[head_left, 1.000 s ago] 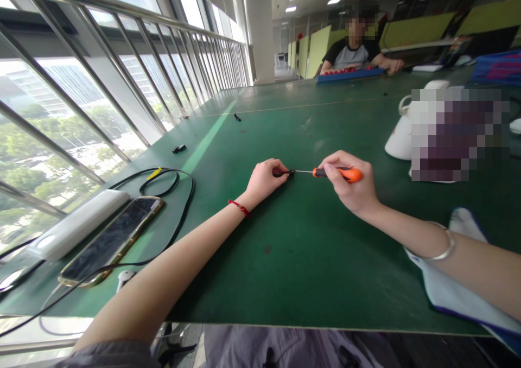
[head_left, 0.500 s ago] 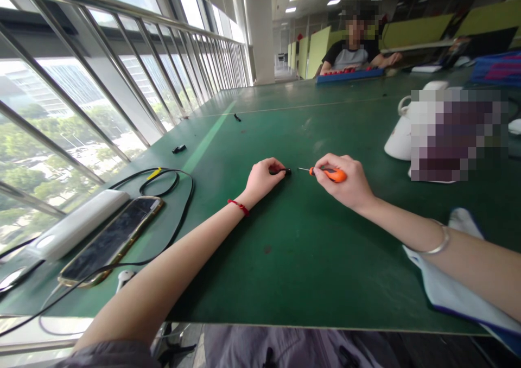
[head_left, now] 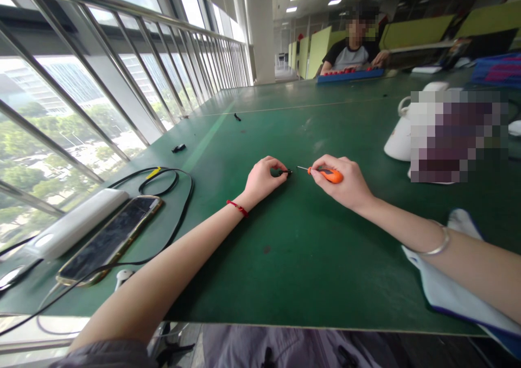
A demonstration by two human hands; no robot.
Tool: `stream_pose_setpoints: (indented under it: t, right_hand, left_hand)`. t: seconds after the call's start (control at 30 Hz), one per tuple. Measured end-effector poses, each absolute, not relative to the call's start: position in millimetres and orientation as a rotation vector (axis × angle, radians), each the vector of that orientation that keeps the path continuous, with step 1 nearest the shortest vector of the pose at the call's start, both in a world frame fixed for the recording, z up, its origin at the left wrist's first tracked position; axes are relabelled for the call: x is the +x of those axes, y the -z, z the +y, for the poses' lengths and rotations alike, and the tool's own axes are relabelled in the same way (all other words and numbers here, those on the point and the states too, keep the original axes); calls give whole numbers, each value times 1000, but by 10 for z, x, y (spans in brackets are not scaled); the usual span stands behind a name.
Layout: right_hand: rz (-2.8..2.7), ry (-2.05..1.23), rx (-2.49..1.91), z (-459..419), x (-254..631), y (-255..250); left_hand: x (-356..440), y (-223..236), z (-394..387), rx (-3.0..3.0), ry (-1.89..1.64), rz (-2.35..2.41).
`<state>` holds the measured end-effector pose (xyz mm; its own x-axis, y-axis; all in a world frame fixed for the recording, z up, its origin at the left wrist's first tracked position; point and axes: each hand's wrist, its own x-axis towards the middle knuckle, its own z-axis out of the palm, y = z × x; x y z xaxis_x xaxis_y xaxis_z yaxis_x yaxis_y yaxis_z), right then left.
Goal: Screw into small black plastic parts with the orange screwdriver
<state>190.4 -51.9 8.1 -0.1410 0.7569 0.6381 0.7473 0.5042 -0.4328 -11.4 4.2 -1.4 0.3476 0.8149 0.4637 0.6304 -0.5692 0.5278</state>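
Over the middle of the green table [head_left: 252, 270], my left hand [head_left: 262, 179] pinches a small black part [head_left: 289, 172] whose exact kind I cannot make out. Only its end shows past my fingertips. My right hand [head_left: 342, 179] is closed around a screwdriver [head_left: 331, 175] with an orange and black handle. The screwdriver's thin metal shaft points left at the black part, with a small gap between the tip and the part.
On the left lie a phone [head_left: 109, 240], a white power strip-like block [head_left: 81, 224], a black cable [head_left: 189, 200] and an earbud [head_left: 123, 277]. Small black pieces [head_left: 178, 148] lie farther off. A white jug [head_left: 399, 134] and a cloth [head_left: 443, 281] are right. A person sits behind a blue tray [head_left: 350, 76].
The black part has turned slightly in my left fingers. My right hand with the screwdriver has shifted a little left. The person opposite has drawn a hand in toward the tray.
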Motion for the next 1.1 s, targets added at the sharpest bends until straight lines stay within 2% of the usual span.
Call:
stream_pose_setpoints:
  t: [0.43, 0.83, 0.93, 1.1]
  right_hand:
    - [-1954, -8, -1256, -507, 1907, -66]
    - [-2000, -19, -1262, -510, 1919, -57]
    - [-2013, -31, -1262, -507, 1922, -56]
    - [-2008, -13, -1252, -505, 1909, -55]
  left_hand:
    - [-107, 17, 29, 2432, -903, 1436]
    - [-225, -18, 147, 2346, -1036, 1493]
    - [-503, -93, 319, 2265, -1147, 1653]
    - [-1226, -191, 544, 1952, -1138, 2230]
